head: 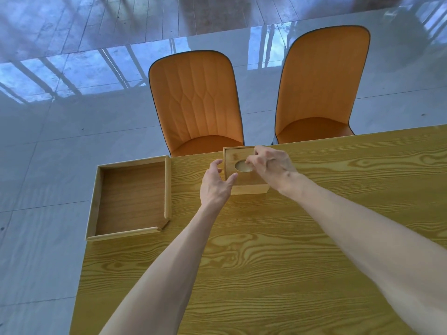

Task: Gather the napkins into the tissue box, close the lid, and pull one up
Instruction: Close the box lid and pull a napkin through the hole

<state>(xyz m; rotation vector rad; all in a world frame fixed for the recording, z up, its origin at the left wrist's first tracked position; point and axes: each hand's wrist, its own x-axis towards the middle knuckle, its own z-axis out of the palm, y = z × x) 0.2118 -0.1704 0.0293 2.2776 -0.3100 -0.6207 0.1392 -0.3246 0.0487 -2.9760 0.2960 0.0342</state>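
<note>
A square wooden tissue box [249, 188] stands near the table's far edge with its lid down. The lid has a round hole [242, 165] in which pale napkin material shows. My left hand [216, 183] rests against the box's left side, thumb on the lid's near left corner, fingers apart. My right hand [269, 163] hovers over the lid from the right, with its fingertips bunched at the hole's right rim. I cannot tell whether they pinch a napkin. No napkin stands above the lid.
A shallow wooden tray [131, 197] sits at the table's left corner, holding nothing, with one corner of its rim gapped. Two orange chairs [197, 102] [321, 88] stand behind the wooden table [266, 262]. Glossy tiled floor lies to the left.
</note>
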